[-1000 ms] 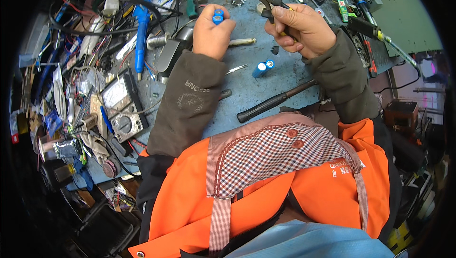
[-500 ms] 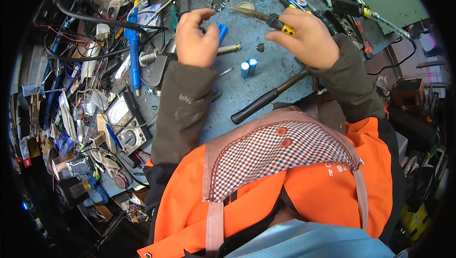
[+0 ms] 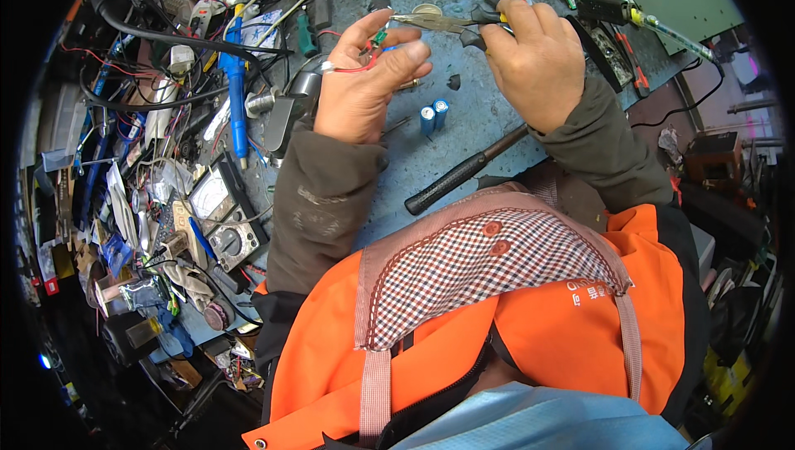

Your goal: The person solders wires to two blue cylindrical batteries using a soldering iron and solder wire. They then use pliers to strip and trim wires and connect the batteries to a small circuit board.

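Pliers (image 3: 451, 25) are being gripped by the right hand (image 3: 537, 65), tips being held near the left hand (image 3: 364, 92), where a red-wired piece (image 3: 378, 38) is being held. Looks mid-job: piece not being put down yet, two blue cylinders (image 3: 434, 117) being left untouched nearer on the bench (image 3: 480, 102).

Dark olive-brown sleeves (image 3: 609, 152), faint pale print (image 3: 321, 199) on left. Orange jacket (image 3: 538, 322), black side panels (image 3: 281, 313), black zipper (image 3: 483, 360). Checked apron (image 3: 489, 276), pinkish-brown trim (image 3: 389, 243), two reddish buttons (image 3: 492, 227), pinkish straps (image 3: 377, 392).
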